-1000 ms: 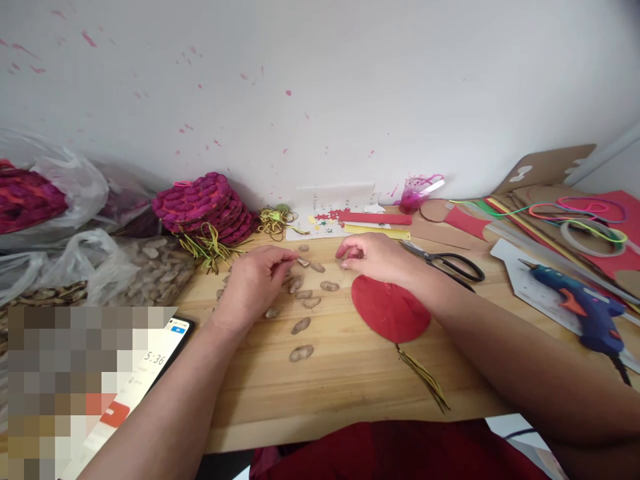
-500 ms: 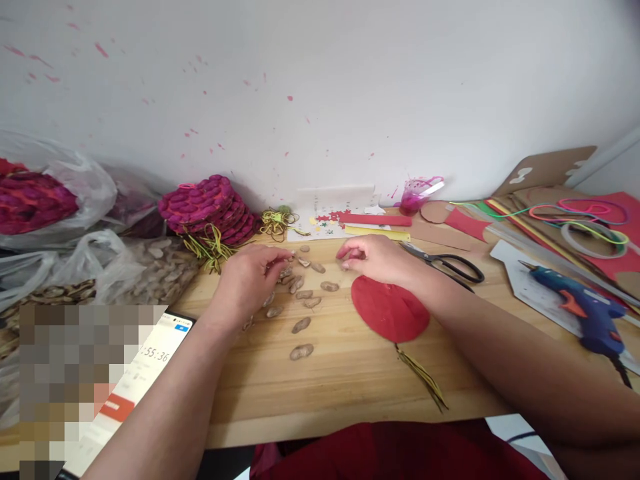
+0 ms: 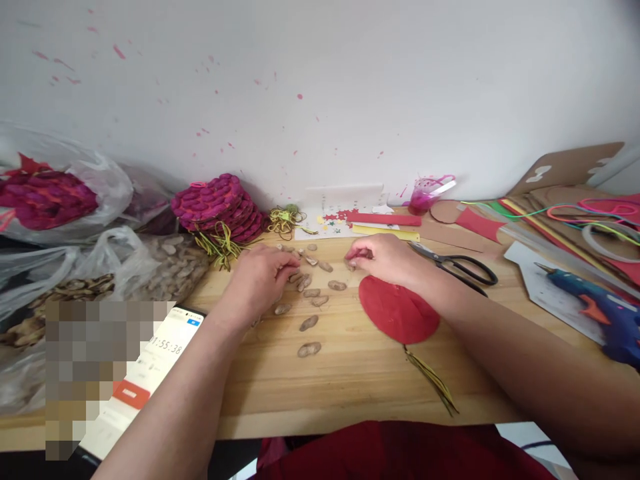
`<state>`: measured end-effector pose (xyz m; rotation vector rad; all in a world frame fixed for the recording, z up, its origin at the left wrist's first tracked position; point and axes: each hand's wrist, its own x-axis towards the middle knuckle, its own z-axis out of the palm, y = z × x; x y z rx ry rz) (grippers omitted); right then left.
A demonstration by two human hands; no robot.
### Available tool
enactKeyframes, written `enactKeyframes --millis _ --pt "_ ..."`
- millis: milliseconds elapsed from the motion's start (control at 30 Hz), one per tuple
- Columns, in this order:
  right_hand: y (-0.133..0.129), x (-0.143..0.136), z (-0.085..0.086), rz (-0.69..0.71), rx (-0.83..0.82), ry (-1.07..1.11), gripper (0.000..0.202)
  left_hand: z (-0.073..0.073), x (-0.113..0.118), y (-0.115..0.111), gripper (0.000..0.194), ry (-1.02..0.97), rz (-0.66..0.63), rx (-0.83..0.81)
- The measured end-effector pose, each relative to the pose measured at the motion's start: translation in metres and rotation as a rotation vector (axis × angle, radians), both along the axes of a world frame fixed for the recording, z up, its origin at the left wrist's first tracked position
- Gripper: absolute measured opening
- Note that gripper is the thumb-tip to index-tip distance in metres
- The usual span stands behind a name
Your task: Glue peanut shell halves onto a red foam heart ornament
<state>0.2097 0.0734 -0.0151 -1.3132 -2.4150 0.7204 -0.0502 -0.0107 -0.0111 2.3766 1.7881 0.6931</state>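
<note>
Your left hand has settled curled over the peanut shells; your right hand now pinches one beside the red disc.

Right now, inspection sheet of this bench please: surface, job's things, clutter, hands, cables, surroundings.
Surface: wooden table, bare at the front.
Job's things: peanut shells scattered mid-table; red disc with tassel beside them.
Clutter: scissors, glue gun, phone, bags of shells, stack of magenta discs, paper strips.
Hands: left hand resting on shells; right hand pinching one shell.
Cables: coloured cords far right.
Surroundings: white wall speckled pink.
</note>
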Motion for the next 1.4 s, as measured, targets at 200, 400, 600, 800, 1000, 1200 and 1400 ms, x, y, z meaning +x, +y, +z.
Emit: enactKeyframes --millis 200,400,600,800,1000,1200,1400 --pt "0.0 0.0 -0.003 -0.005 0.033 0.007 0.011 0.0 0.01 -0.005 0.007 0.102 0.007 -0.081" --pt "-0.012 -0.006 0.012 -0.052 0.087 0.155 0.014 -0.004 0.015 -0.005 0.002 0.081 -0.022 -0.089" --pt "-0.032 -0.019 0.02 0.058 -0.141 0.299 0.016 -0.003 0.024 -0.008 0.007 -0.282 -0.033 -0.028" --pt "-0.038 -0.033 0.006 0.077 -0.375 0.412 0.013 -0.011 0.028 -0.006 0.018 -0.596 0.01 -0.214" --pt "-0.036 -0.039 0.002 0.004 -0.581 0.532 0.013 -0.011 0.027 0.001 0.032 -1.074 0.04 -0.5" --pt "-0.034 -0.037 -0.001 -0.025 -0.534 0.547 0.008 -0.011 0.025 0.002 0.034 -1.137 0.091 -0.524" --pt "-0.029 -0.031 -0.001 -0.042 -0.469 0.59 0.01 -0.017 0.023 0.003 0.01 -0.455 0.114 -0.188"
